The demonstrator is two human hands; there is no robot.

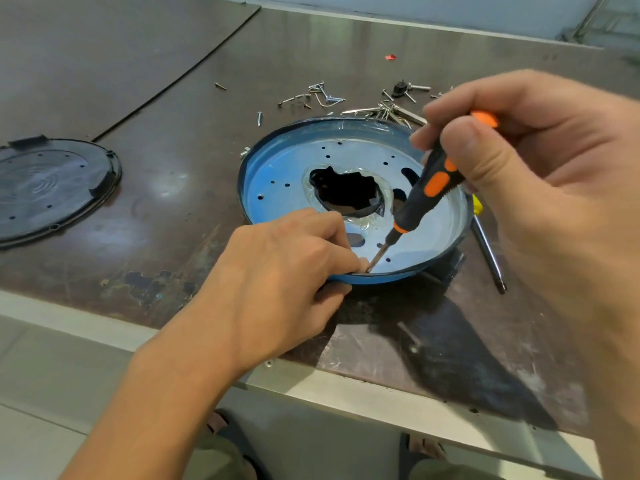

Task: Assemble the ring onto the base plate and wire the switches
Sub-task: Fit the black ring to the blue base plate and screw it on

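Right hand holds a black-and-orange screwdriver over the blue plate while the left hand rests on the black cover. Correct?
No. The head view shows the left hand gripping the near rim of the blue plate, beside the screwdriver tip; the black cover lies apart, untouched.

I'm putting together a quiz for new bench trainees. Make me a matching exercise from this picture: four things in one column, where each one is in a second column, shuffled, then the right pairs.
Things:
1. black-and-orange screwdriver
2. black round cover
3. loose screws
4. red scrap

Places:
A. scattered on the table behind the blue plate
B. gripped in the right hand
C. alone, far back, beyond the screws
D. flat on the table, left of the blue plate

Pairs: 1-B, 2-D, 3-A, 4-C.
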